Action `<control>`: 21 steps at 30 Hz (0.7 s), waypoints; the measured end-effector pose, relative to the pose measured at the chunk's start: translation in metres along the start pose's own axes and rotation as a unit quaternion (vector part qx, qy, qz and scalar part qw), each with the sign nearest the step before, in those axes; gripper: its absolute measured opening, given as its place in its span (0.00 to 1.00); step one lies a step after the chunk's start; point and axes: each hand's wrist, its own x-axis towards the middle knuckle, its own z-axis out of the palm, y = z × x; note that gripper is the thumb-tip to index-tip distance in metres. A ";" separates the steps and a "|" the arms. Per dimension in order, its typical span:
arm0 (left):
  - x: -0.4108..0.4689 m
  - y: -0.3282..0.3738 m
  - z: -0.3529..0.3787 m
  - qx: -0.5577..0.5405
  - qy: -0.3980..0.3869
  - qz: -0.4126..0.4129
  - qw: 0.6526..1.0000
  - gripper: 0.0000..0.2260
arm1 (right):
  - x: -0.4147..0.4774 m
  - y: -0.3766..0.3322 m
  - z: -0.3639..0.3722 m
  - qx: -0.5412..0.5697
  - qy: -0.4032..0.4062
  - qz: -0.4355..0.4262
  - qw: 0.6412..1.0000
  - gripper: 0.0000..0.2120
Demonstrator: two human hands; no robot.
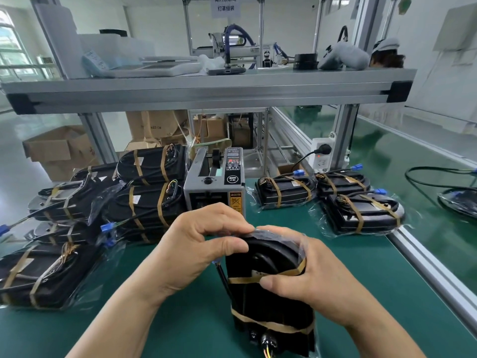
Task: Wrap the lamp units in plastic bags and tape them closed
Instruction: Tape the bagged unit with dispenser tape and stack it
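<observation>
A black lamp unit bound with tan straps lies lengthwise on the green mat in front of me, with a clear plastic bag over its far end. My left hand pinches the bag at the unit's far end between thumb and fingers. My right hand grips the unit's right side, thumb lying on the upper tan strap. Yellow and red wires stick out of the near end.
A grey tape dispenser stands just beyond my hands. Several bagged lamp units are piled at the left and three lie at the right. An aluminium rail borders the mat on the right, with a shelf overhead.
</observation>
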 end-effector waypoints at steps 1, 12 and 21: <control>0.001 0.001 0.000 -0.009 -0.002 0.001 1.000 0.07 | 0.000 -0.001 0.000 0.005 -0.006 -0.006 1.000 0.28; 0.037 0.033 -0.017 0.088 0.108 0.063 0.988 0.08 | -0.005 -0.001 0.009 0.010 -0.036 0.006 0.999 0.30; 0.020 0.024 0.001 0.046 -0.115 0.005 0.992 0.12 | -0.004 0.003 0.006 0.038 -0.001 -0.015 0.999 0.28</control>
